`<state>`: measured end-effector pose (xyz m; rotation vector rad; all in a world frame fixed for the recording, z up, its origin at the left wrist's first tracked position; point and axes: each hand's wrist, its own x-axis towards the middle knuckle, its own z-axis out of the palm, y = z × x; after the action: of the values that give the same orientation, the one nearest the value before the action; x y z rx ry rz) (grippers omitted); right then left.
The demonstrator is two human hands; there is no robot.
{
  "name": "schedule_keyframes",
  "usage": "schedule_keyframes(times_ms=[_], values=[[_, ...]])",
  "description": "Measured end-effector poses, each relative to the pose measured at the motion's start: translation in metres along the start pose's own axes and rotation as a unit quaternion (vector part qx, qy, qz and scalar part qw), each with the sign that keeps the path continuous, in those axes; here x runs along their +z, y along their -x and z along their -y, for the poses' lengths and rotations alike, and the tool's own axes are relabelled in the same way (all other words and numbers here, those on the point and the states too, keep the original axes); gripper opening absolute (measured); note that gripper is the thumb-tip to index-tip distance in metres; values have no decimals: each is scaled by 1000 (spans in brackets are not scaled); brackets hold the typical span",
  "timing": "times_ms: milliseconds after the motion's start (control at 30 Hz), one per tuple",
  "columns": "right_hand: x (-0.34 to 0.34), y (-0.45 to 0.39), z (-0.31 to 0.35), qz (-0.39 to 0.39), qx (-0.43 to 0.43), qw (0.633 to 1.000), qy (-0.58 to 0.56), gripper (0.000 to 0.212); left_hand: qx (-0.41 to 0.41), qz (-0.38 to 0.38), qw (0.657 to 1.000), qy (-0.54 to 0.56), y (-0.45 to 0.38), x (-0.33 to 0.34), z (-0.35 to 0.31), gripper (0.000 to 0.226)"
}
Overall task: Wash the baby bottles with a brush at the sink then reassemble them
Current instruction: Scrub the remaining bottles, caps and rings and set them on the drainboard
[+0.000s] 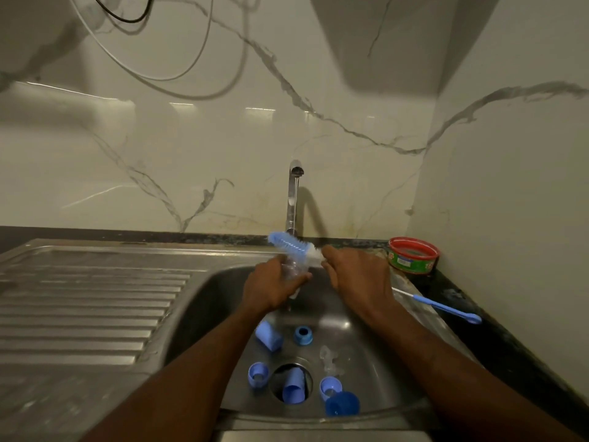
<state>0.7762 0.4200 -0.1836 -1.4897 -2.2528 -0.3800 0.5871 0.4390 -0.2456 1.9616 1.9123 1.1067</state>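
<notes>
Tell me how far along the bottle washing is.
Done: bottles are dismantled; blue plastic caps lie in the steel sink. In hand: left hand holds a clear bottle, right hand the blue-bristled brush. Left: remaining parts, reassembly.

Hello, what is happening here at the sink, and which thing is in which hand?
A person is washing baby bottles at a steel sink. The left hand holds a clear bottle over the basin, and the right hand grips a blue and white bottle brush, whose bristles are outside the bottle. Water runs from the tap. Several blue caps and rings lie in the basin, not yet reassembled. A thin brush lies on the counter at the right.
</notes>
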Motion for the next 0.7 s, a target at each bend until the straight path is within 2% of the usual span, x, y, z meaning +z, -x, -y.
schedule_keyframes(times_ms=[100, 167, 267, 433, 533, 700], values=[[1, 6, -12, -11, 12, 1000, -15, 26, -36, -31, 999, -23, 1, -10, 10, 67], [3, 8, -13, -35, 1, 999, 3, 29, -16, -27, 999, -25, 3, -12, 12, 73], [2, 7, -6, -56, 20, 998, -6, 37, 32, 1, 999, 42, 5, -9, 6, 73], [3, 6, -9, -47, 69, 995, -61, 46, 99, 108, 980, 135, 7, -4, 3, 66], [0, 5, -24, -13, 120, 989, -80, 52, 88, 102, 970, 203, 2, -9, 4, 66], [0, 2, -29, 20, 155, 985, -73, 53, 96, 86, 962, 241, 0, -12, 2, 58]])
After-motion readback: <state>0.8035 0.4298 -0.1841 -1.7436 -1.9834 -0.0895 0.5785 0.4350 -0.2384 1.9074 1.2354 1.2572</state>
